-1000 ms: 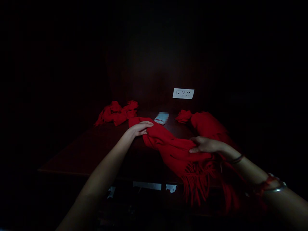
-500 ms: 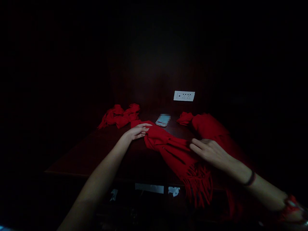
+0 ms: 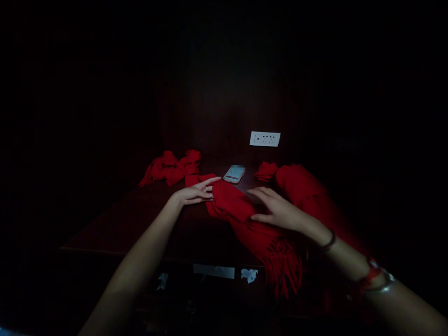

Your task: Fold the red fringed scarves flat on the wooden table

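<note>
Evidently you are working over a dark table (image 3: 115, 224), much of it lost in shadow. At the left of the frame, toward the back, a crumpled red bundle (image 3: 171, 169) lies with its fringe pointing left. Just right of it comes your left hand (image 3: 196, 192), fingers stretched and slightly parted against the cloth; you cannot tell from this whether it pinches any.

Mid-frame is the red scarf (image 3: 233, 203), slanting down to the right, its fringe (image 3: 285, 275) dropping past the table's near edge. A lit phone (image 3: 234, 175) lies just behind it. Your right hand (image 3: 276, 209) is spread, thumb apart from the fingers, over the scarf's right side; contact is unclear. Above it, a white socket plate (image 3: 265, 138) sits on the wall, and at the right another red cloth (image 3: 304, 184) trails into the dark.

As for progress, you seem partway: the scarf's upper part looks gathered into a rounded fold, while the lower end remains fanned and loose. How much more is left, the view doesn't settle.
</note>
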`<state>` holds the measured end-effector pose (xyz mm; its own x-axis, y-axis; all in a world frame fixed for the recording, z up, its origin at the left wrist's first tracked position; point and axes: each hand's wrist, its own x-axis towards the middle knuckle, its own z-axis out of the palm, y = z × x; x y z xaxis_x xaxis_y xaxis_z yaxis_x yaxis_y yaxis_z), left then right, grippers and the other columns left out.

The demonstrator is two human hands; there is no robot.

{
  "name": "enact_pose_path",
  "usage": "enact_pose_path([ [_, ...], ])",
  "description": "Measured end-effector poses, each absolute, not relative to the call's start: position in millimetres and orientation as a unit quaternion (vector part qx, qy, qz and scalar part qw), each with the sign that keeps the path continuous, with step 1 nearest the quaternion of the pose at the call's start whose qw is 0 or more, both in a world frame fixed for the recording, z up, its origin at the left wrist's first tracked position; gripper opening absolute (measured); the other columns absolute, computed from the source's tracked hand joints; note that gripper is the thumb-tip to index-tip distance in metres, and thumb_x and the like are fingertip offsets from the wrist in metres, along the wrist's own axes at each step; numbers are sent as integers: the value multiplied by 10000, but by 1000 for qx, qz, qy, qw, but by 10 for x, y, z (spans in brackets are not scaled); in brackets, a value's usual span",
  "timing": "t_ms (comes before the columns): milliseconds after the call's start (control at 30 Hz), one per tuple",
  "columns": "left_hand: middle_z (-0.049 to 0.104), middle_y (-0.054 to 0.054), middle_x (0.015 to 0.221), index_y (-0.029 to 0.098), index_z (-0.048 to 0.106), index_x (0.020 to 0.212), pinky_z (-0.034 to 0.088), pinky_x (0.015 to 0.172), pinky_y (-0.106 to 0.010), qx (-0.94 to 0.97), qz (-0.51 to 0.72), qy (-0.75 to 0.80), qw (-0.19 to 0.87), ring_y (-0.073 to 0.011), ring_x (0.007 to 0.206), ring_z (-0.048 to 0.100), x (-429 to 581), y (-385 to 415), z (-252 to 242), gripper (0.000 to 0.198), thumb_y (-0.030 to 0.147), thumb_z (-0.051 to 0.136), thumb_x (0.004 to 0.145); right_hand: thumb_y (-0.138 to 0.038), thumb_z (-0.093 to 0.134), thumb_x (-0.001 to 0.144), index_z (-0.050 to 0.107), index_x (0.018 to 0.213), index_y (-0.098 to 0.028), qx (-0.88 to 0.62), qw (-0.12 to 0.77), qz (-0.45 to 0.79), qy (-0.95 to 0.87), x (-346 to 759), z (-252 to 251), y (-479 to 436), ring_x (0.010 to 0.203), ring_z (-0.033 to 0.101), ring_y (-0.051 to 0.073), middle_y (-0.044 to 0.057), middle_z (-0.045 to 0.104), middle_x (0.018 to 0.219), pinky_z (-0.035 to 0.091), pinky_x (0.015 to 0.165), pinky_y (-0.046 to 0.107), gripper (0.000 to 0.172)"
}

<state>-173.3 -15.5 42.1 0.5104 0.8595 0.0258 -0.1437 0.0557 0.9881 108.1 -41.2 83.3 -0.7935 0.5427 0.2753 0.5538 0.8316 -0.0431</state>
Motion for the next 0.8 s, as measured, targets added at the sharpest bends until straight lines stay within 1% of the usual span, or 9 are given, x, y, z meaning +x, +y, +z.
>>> enact_pose_path([
  [67, 533, -10, 949, 265, 308, 1215, 375, 744, -215, 584, 372, 331, 641, -94, 826, 516, -1769, -180, 437, 707, 79, 624, 611, -295, 477, 732, 363, 1182, -210, -250, 114, -76, -958, 889, 677, -459, 933, 450, 201, 83, 470, 1062, 372, 752, 319, 471],
  [133, 539, 1, 858, 242, 327, 1207, 374, 694, -207, 593, 363, 365, 619, -89, 765, 516, -1793, -196, 440, 661, 116, 616, 627, -184, 412, 771, 457, 1093, -224, -223, 76, -143, -961, 772, 498, -482, 816, 487, 175, 59, 528, 894, 376, 684, 290, 327],
  [200, 525, 16, 777, 227, 339, 1199, 364, 612, -192, 599, 349, 410, 593, -75, 671, 499, -1812, -219, 437, 634, 145, 611, 633, -145, 376, 788, 501, 1026, -235, -210, 58, -195, -956, 755, 386, -460, 732, 489, 155, 41, 524, 792, 365, 624, 265, 284],
  [333, 438, 57, 626, 192, 317, 1211, 283, 472, -168, 591, 329, 496, 544, -50, 515, 397, -1833, -282, 434, 668, 154, 608, 611, -176, 377, 799, 478, 1046, -272, -223, 84, -244, -940, 904, 496, -314, 659, 458, 125, 36, 491, 815, 341, 580, 243, 283],
  [500, 366, 74, 571, 208, 175, 1276, 249, 448, -169, 624, 302, 523, 497, -53, 469, 334, -1806, -265, 388, 724, 156, 538, 652, -149, 333, 810, 518, 1013, -240, -206, 96, -262, -938, 1039, 646, -217, 719, 434, 148, 63, 474, 828, 338, 649, 289, 289],
  [600, 446, 40, 648, 181, 149, 1289, 302, 515, -177, 670, 275, 553, 412, -75, 546, 399, -1782, -220, 354, 719, 148, 513, 669, -121, 344, 795, 523, 1022, -264, -203, 87, -169, -961, 1058, 575, -299, 760, 435, 146, 48, 465, 830, 351, 662, 276, 322],
  [667, 504, -14, 830, 174, 195, 1280, 335, 620, -192, 701, 257, 553, 370, -113, 713, 453, -1785, -218, 357, 680, 171, 516, 681, -95, 349, 777, 521, 1028, -286, -184, 86, -74, -976, 1059, 563, -396, 818, 436, 130, 36, 452, 887, 362, 689, 250, 360],
  [733, 463, -50, 1043, 189, 227, 1271, 332, 726, -212, 718, 259, 529, 371, -152, 895, 429, -1816, -253, 377, 642, 218, 518, 700, -96, 353, 763, 476, 1086, -284, -168, 95, 4, -981, 1042, 595, -498, 888, 424, 120, 34, 428, 984, 365, 738, 238, 394],
  [800, 418, -51, 1121, 229, 183, 1279, 329, 770, -234, 707, 276, 487, 432, -157, 953, 414, -1880, -319, 390, 661, 247, 520, 711, -146, 373, 758, 395, 1163, -261, -186, 116, 27, -975, 988, 624, -588, 913, 420, 134, 46, 420, 1028, 370, 763, 258, 421],
])
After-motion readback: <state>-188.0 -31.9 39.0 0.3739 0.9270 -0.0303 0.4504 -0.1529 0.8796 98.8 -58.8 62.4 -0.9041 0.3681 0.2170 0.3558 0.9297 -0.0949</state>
